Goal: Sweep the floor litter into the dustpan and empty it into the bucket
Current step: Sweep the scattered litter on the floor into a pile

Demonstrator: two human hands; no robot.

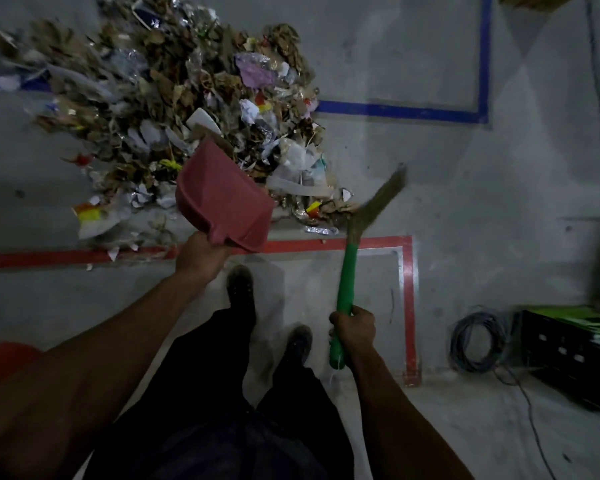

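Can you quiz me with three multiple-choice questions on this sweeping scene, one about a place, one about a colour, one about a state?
1. Where do the broom bristles touch?
A. the right edge of the litter pile
B. the coiled cable
C. inside the dustpan

2. What colour is the broom handle?
A. blue
B. green
C. red

3. How is the dustpan held?
A. lying flat on the floor, unheld
B. resting on the black crate
C. gripped by the left hand, tilted toward the pile

Answers:
1 A, the bristles meet the scraps at the pile's right edge.
2 B, the handle in the right hand is bright green.
3 C, fingers wrap the pan's handle and its mouth faces the litter.
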